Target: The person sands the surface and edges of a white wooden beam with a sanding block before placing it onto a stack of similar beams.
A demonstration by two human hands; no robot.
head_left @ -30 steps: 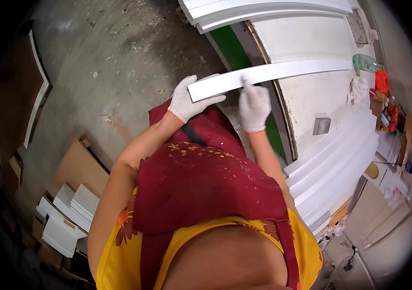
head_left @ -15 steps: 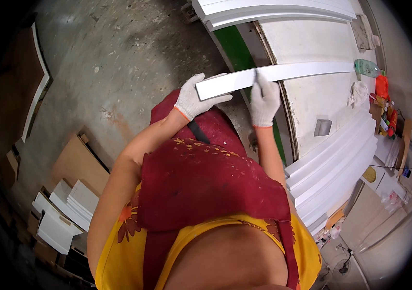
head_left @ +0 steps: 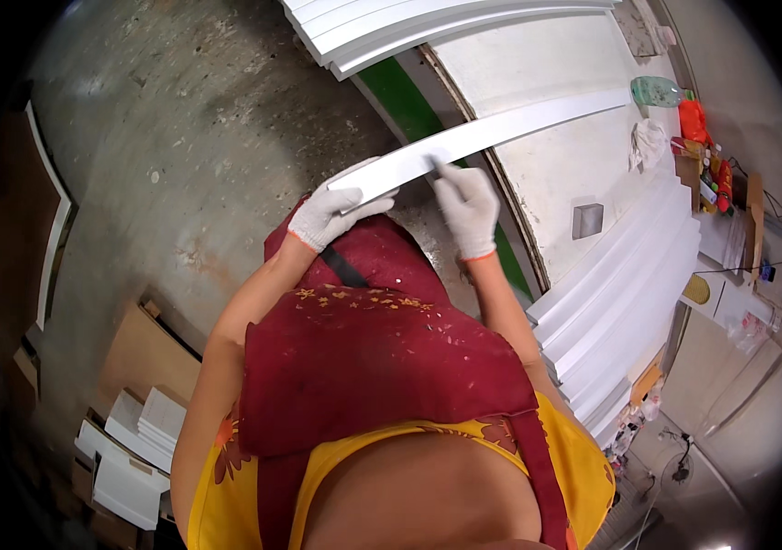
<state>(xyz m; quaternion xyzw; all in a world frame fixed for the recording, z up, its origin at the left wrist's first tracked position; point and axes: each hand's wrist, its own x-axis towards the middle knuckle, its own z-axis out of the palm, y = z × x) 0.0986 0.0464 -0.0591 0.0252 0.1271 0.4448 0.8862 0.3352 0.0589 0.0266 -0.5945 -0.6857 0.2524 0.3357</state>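
A long white strip [head_left: 487, 135] reaches from my lap rightward across the worktable. My left hand [head_left: 331, 213], in a white knit glove with an orange cuff, is closed round its near end, thumb on top and fingers beneath. Just right of it, my right hand [head_left: 471, 209], gloved alike and slightly blurred, pinches a small dark piece [head_left: 432, 165] at the strip's upper face. Blur hides what kind of thing that piece is. The strip's far end lies on the table next to a green clear bottle [head_left: 655, 91].
The pale worktable [head_left: 538, 197] bears a small grey block [head_left: 587, 220] and a white rag [head_left: 648, 145]. White strips lie stacked at the far side [head_left: 391, 32] and the near right [head_left: 625, 293]. White panels [head_left: 130, 486] and brown boards [head_left: 148, 353] stand at left.
My left thumb has come over the strip's end and now grips it from above. The right hand has slid the dark piece along the strip toward my left hand. The whole view has shifted.
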